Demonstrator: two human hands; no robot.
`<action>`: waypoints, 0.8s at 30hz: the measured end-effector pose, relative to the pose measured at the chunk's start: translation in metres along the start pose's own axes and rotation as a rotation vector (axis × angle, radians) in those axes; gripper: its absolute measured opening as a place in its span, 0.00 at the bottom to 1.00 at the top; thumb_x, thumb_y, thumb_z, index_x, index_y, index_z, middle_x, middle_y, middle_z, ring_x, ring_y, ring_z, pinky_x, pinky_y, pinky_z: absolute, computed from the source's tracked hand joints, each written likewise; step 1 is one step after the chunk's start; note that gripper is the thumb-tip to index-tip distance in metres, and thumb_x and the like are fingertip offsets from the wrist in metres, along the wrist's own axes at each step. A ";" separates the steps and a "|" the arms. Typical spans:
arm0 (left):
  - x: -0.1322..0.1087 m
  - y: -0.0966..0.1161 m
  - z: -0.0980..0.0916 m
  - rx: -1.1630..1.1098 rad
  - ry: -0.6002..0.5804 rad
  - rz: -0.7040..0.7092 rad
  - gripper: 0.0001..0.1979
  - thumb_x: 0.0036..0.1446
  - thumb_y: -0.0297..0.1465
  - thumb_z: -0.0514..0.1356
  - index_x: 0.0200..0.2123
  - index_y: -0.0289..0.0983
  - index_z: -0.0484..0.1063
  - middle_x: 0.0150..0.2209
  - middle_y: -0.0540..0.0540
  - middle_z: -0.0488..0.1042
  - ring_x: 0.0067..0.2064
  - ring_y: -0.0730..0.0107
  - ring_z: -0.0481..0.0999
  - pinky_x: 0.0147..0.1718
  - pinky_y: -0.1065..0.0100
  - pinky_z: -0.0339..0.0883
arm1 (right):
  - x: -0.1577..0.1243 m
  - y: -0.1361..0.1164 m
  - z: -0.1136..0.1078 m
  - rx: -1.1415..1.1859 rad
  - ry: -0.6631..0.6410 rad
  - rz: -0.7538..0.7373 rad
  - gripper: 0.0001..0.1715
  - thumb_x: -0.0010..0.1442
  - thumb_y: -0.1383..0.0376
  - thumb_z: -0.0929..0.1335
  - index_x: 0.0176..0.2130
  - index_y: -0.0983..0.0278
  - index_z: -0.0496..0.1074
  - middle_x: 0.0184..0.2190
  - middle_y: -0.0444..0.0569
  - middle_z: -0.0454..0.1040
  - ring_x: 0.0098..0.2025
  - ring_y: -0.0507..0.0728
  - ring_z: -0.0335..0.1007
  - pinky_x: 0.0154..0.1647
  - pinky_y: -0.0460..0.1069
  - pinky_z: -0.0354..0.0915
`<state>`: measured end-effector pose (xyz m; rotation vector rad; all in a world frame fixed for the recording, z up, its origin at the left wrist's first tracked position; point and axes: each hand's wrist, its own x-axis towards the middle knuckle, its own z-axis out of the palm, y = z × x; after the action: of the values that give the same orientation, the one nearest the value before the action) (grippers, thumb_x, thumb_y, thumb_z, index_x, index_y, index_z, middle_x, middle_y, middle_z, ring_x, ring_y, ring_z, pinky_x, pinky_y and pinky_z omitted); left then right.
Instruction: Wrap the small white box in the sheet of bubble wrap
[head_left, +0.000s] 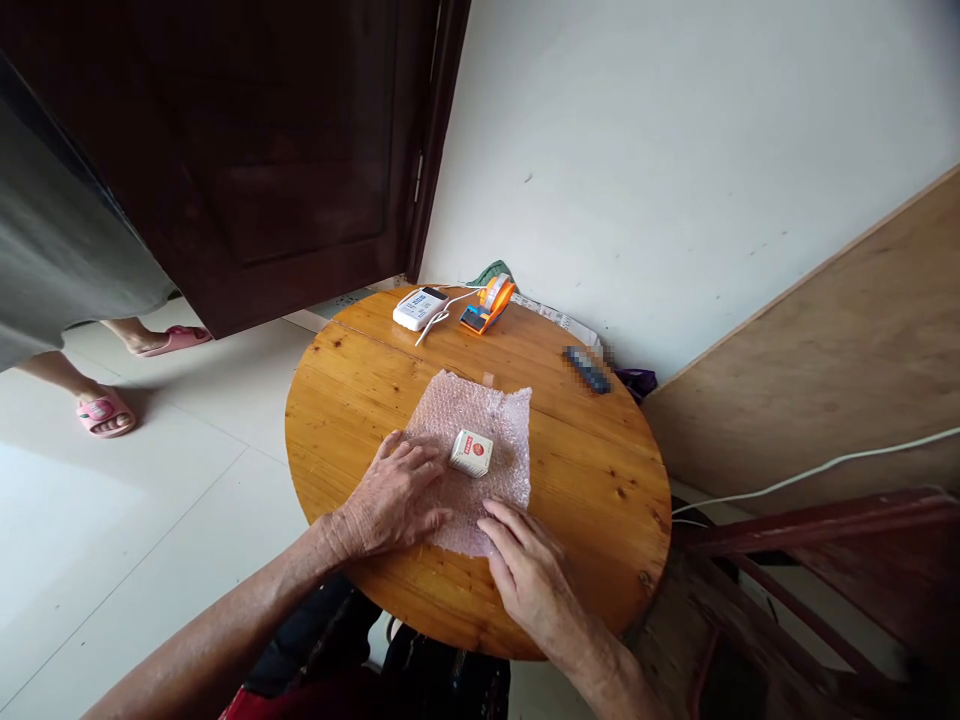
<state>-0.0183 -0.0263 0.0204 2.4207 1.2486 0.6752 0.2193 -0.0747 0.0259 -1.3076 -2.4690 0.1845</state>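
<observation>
A sheet of bubble wrap (pixel 480 415) lies flat on a round wooden table (pixel 592 480). A small white box with a red label (pixel 472 453) sits on the sheet near its middle. My left hand (pixel 390 495) lies flat with fingers spread on the sheet's near left part, fingertips just left of the box. My right hand (pixel 529 570) rests at the sheet's near edge, fingers stretched toward the box and holding nothing.
At the table's far side are a white device with a cord (pixel 420 307), an orange tape dispenser (pixel 489 302) and a dark flat object (pixel 587 369). Another person in pink slippers (pixel 105 412) stands at left by a dark door (pixel 247 150). A wooden board (pixel 840 360) leans at right.
</observation>
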 end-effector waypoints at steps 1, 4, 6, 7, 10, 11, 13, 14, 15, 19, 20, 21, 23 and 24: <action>-0.001 0.001 -0.004 -0.015 0.008 0.006 0.27 0.56 0.49 0.62 0.53 0.39 0.71 0.60 0.38 0.69 0.64 0.46 0.63 0.64 0.40 0.47 | 0.004 0.001 -0.001 0.017 0.022 0.011 0.17 0.64 0.72 0.60 0.47 0.63 0.73 0.50 0.55 0.76 0.50 0.60 0.74 0.51 0.56 0.70; -0.004 0.004 -0.016 -0.040 0.029 0.031 0.41 0.48 0.59 0.63 0.59 0.40 0.67 0.63 0.37 0.66 0.66 0.43 0.60 0.65 0.37 0.44 | 0.021 0.004 -0.014 0.140 0.040 0.078 0.14 0.69 0.68 0.58 0.42 0.62 0.72 0.42 0.52 0.78 0.41 0.56 0.76 0.44 0.50 0.70; -0.001 0.003 -0.020 -0.023 0.040 0.036 0.40 0.47 0.56 0.66 0.57 0.39 0.68 0.61 0.36 0.69 0.65 0.42 0.62 0.64 0.36 0.43 | 0.034 0.006 -0.024 0.210 0.064 0.120 0.15 0.70 0.65 0.58 0.39 0.61 0.71 0.37 0.50 0.78 0.37 0.55 0.75 0.42 0.48 0.68; 0.003 0.002 -0.021 -0.008 0.055 0.024 0.35 0.49 0.52 0.67 0.55 0.39 0.70 0.59 0.37 0.71 0.64 0.43 0.63 0.64 0.36 0.44 | 0.041 0.008 -0.028 0.230 0.078 0.137 0.15 0.70 0.64 0.58 0.37 0.61 0.71 0.35 0.49 0.77 0.36 0.54 0.74 0.41 0.48 0.67; 0.019 -0.002 -0.019 -0.015 0.121 -0.063 0.13 0.55 0.36 0.66 0.43 0.38 0.75 0.50 0.41 0.78 0.59 0.49 0.71 0.61 0.42 0.53 | 0.058 0.016 -0.033 0.272 0.109 0.197 0.17 0.68 0.61 0.59 0.33 0.62 0.71 0.30 0.48 0.76 0.32 0.54 0.71 0.36 0.47 0.64; 0.026 -0.004 -0.018 -0.045 0.144 -0.098 0.07 0.55 0.33 0.65 0.38 0.38 0.76 0.46 0.42 0.79 0.55 0.52 0.74 0.59 0.46 0.58 | 0.062 0.020 -0.033 0.287 0.114 0.222 0.17 0.68 0.59 0.60 0.32 0.62 0.71 0.28 0.46 0.75 0.30 0.53 0.69 0.33 0.46 0.62; 0.039 -0.004 -0.016 -0.123 0.176 -0.167 0.03 0.55 0.31 0.65 0.31 0.38 0.75 0.41 0.45 0.80 0.48 0.58 0.78 0.53 0.55 0.65 | 0.070 0.029 -0.030 0.314 0.122 0.279 0.18 0.66 0.57 0.61 0.29 0.63 0.70 0.24 0.44 0.72 0.26 0.51 0.65 0.29 0.45 0.59; 0.046 -0.004 -0.015 -0.160 0.182 -0.207 0.03 0.54 0.31 0.64 0.30 0.38 0.74 0.38 0.46 0.80 0.44 0.60 0.78 0.50 0.58 0.66 | 0.074 0.033 -0.029 0.321 0.128 0.305 0.18 0.65 0.57 0.62 0.28 0.63 0.70 0.22 0.43 0.70 0.25 0.51 0.63 0.27 0.45 0.57; 0.052 -0.003 -0.015 -0.191 0.179 -0.255 0.04 0.54 0.31 0.64 0.29 0.38 0.74 0.36 0.46 0.80 0.40 0.62 0.79 0.46 0.61 0.67 | 0.076 0.037 -0.026 0.322 0.133 0.329 0.19 0.64 0.56 0.62 0.26 0.63 0.68 0.21 0.42 0.68 0.24 0.50 0.60 0.26 0.45 0.56; 0.071 0.001 -0.013 -0.276 0.127 -0.427 0.02 0.53 0.29 0.62 0.31 0.38 0.74 0.28 0.50 0.77 0.30 0.68 0.75 0.32 0.70 0.64 | 0.082 0.050 -0.018 0.281 0.131 0.427 0.20 0.62 0.55 0.63 0.22 0.62 0.63 0.17 0.40 0.63 0.21 0.50 0.57 0.23 0.45 0.52; 0.074 0.002 -0.011 -0.293 0.117 -0.442 0.02 0.53 0.29 0.61 0.31 0.38 0.74 0.27 0.51 0.76 0.30 0.69 0.74 0.30 0.71 0.63 | 0.082 0.052 -0.017 0.270 0.121 0.447 0.20 0.62 0.55 0.63 0.23 0.62 0.64 0.17 0.41 0.65 0.21 0.51 0.59 0.23 0.45 0.54; 0.077 0.002 -0.010 -0.307 0.112 -0.446 0.02 0.52 0.28 0.60 0.30 0.38 0.74 0.27 0.51 0.75 0.30 0.69 0.73 0.30 0.71 0.62 | 0.081 0.053 -0.015 0.261 0.114 0.458 0.18 0.62 0.56 0.63 0.25 0.62 0.67 0.19 0.42 0.69 0.23 0.52 0.63 0.25 0.46 0.57; 0.080 0.001 -0.006 -0.330 0.101 -0.448 0.02 0.51 0.27 0.60 0.29 0.38 0.73 0.26 0.51 0.74 0.31 0.69 0.73 0.31 0.72 0.62 | 0.079 0.055 -0.012 0.230 0.126 0.450 0.14 0.62 0.57 0.63 0.33 0.62 0.72 0.29 0.47 0.77 0.30 0.56 0.72 0.32 0.48 0.64; 0.081 0.001 -0.004 -0.340 0.098 -0.452 0.02 0.51 0.27 0.60 0.28 0.38 0.72 0.26 0.51 0.74 0.31 0.69 0.73 0.31 0.72 0.62 | 0.077 0.056 -0.011 0.203 0.145 0.436 0.14 0.62 0.57 0.63 0.37 0.62 0.73 0.34 0.50 0.80 0.35 0.58 0.75 0.36 0.49 0.66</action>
<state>0.0210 0.0409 0.0446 1.7710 1.5106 0.7961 0.2265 0.0201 0.0391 -1.6822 -1.9611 0.4168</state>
